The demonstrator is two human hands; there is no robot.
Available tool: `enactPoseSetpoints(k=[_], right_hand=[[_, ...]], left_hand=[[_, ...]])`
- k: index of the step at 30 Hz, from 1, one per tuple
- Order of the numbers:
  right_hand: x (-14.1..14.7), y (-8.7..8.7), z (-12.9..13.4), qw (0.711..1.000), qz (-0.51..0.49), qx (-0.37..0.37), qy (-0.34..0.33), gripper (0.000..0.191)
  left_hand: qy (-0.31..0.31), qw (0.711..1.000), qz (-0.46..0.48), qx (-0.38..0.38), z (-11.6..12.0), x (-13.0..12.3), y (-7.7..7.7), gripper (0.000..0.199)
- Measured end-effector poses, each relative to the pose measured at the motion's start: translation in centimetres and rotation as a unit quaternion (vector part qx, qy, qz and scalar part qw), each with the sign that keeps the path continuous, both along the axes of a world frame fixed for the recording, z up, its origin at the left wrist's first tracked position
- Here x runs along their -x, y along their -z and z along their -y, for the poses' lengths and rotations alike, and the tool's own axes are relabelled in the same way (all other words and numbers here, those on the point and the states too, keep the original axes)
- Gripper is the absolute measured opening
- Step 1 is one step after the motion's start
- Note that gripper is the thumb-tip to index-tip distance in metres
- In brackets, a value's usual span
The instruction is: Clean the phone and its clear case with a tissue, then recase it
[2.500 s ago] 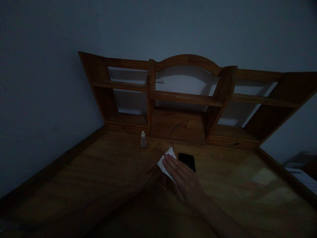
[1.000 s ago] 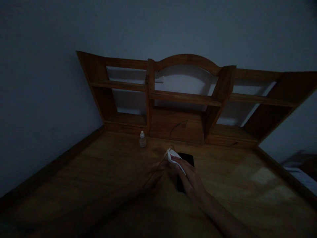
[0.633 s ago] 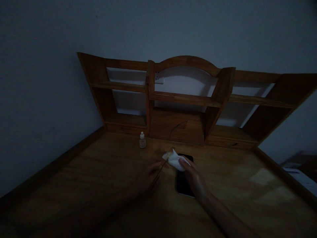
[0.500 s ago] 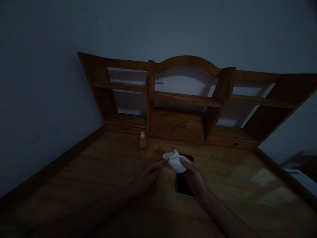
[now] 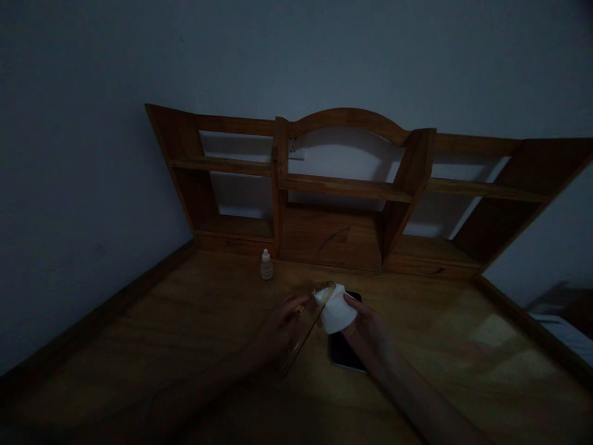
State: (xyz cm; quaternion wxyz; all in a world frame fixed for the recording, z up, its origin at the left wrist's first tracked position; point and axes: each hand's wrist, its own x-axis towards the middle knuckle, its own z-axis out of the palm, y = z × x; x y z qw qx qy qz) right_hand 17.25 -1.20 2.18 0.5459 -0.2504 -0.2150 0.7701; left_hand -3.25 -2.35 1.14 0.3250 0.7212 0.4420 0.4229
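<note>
My right hand (image 5: pixel 364 321) pinches a white cloth (image 5: pixel 339 314) between thumb and fingers, over the desk. Against the cloth's left side rests a pair of eyeglasses (image 5: pixel 319 311) with thin, amber-coloured frames; one long temple slants down toward me. At the left of the glasses, my left hand (image 5: pixel 285 321) has its fingers bent, with a small glint of the frame at the fingertips. Dim light and blur hide the exact grip. Partly beneath my right hand lies a dark phone (image 5: pixel 345 353), flat on the desk.
A small dropper bottle (image 5: pixel 266 266) with a white cap stands upright behind my left hand. Along the back of the wooden desk (image 5: pixel 208 321) runs a wooden shelf unit (image 5: pixel 336 185) with compartments and drawers. A wall socket (image 5: pixel 296 151) shows through it.
The eyeglasses have turned, so one temple now shows clear of my left hand. The cloth has shifted slightly right and lies flatter in my right hand. My left fingers have loosened somewhat.
</note>
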Motion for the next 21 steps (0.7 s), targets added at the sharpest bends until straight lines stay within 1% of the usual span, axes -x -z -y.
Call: enactPoseSetpoints(k=[2,3,6,8,10,12,15,16,19,21], right_hand=[[-0.6,0.3,-0.5,0.999,0.025,0.016,0.022,0.024],[-0.9,0.4,-0.8,0.998,0.041,0.024,0.036,0.025],[-1.9,1.0,-1.8,0.990,0.075,0.048,0.108,0.026],[-2.6,1.3,-2.5,0.984,0.081,0.065,0.147,0.026],[-3.3,1.5,-3.2,0.981,0.080,0.069,0.164,0.027],[-4.1,1.7,-4.0,0.978,0.078,0.071,0.178,0.029],[-5.4,2.0,-5.1,0.972,0.083,0.078,0.206,0.032],[-5.7,2.2,-5.5,0.970,0.086,0.076,0.215,0.033],[-6.4,2.7,-6.2,0.967,0.097,0.070,0.225,0.034],[-6.6,3.1,-6.4,0.968,0.105,0.063,0.221,0.033]], left_hand=[[0.024,1.000,-0.020,0.002,0.0,0.1,-0.4,0.045],[0.026,0.999,-0.028,0.000,0.0,0.1,-0.7,0.047],[0.009,0.999,-0.037,-0.002,0.2,0.1,-1.6,0.049],[-0.002,0.999,-0.039,-0.008,0.2,0.1,-1.8,0.047],[-0.010,0.998,-0.053,-0.013,0.0,0.3,-1.5,0.045],[-0.026,0.997,-0.078,-0.015,-0.3,0.6,-0.9,0.043],[-0.058,0.992,-0.115,-0.020,-0.7,0.8,0.0,0.046],[-0.058,0.991,-0.122,-0.020,-0.7,0.9,0.2,0.048],[-0.060,0.988,-0.142,-0.023,-0.6,0.9,0.4,0.053],[-0.065,0.983,-0.172,-0.028,-0.6,0.8,0.4,0.057]])
